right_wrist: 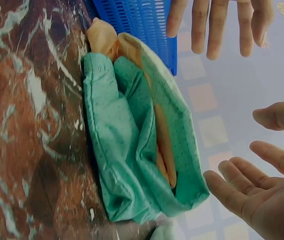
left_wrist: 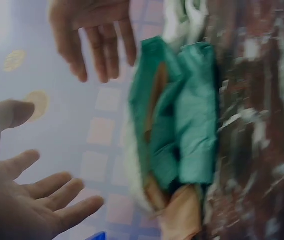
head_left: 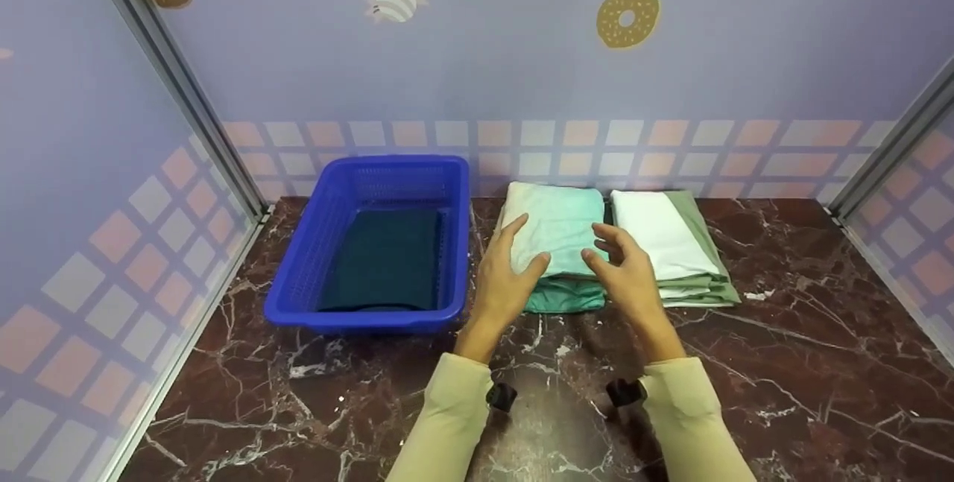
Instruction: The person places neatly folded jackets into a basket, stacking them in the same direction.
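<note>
A folded mint-and-teal cloth (head_left: 559, 217), pale on top, lies on the marbled tabletop near the back wall. Over its left side is my left hand (head_left: 503, 281), fingers spread and thumb out; my right hand (head_left: 626, 270) faces it across the right side, fingers loosely bent. Neither hand holds anything. Both wrist views show a gap between the hands and the teal folds (right_wrist: 116, 145), with a tan layer (right_wrist: 164, 145) inside them. To the right lies a folded white and olive-green cloth (head_left: 659, 232), partly behind my right hand.
Left of the cloths stands a blue plastic basket (head_left: 365, 319) with perforated walls. A folded dark green cloth (head_left: 391, 258) lies in it. Patterned walls (head_left: 507, 57) enclose the marbled tabletop (head_left: 805, 333) at the back and both sides.
</note>
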Tool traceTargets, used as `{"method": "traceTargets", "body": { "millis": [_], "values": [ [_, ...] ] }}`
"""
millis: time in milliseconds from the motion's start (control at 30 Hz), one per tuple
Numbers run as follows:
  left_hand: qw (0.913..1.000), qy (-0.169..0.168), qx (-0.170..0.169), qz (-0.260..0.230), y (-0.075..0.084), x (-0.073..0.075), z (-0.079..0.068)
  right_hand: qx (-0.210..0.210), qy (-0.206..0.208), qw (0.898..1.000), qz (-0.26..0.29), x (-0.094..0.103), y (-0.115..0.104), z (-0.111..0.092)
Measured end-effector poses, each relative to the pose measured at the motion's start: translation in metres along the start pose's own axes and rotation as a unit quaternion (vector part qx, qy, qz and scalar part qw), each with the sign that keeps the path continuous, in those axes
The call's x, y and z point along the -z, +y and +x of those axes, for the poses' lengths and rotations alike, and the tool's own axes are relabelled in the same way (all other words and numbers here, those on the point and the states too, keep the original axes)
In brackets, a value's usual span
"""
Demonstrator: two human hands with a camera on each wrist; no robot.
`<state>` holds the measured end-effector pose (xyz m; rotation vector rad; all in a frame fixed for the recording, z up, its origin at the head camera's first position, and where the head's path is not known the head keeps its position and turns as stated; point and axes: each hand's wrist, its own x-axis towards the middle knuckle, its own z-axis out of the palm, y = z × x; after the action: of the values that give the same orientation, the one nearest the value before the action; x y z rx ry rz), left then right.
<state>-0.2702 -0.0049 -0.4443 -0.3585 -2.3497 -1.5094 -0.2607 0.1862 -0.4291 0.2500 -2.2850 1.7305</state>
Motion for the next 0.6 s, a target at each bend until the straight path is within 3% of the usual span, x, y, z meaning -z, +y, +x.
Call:
{"method": "traceTargets", "body": {
  "millis": [133,367,600],
  "values": [
    [0.9998,0.015,-0.009,0.005,-0.013,-0.01,0.001,-0.002,0.022,0.999,-0.024,0.006,0.027,0.006],
    [0.9994,0.03,0.0,0.017,-0.034,-0.013,0.001,-0.001,0.027,0.998,-0.063,0.006,0.041,0.009],
    [0.9981,0.037,0.047,0.015,-0.046,-0.015,-0.001,-0.038,-0.003,0.995,-0.096,0.009,0.055,0.005]
  ]
}}
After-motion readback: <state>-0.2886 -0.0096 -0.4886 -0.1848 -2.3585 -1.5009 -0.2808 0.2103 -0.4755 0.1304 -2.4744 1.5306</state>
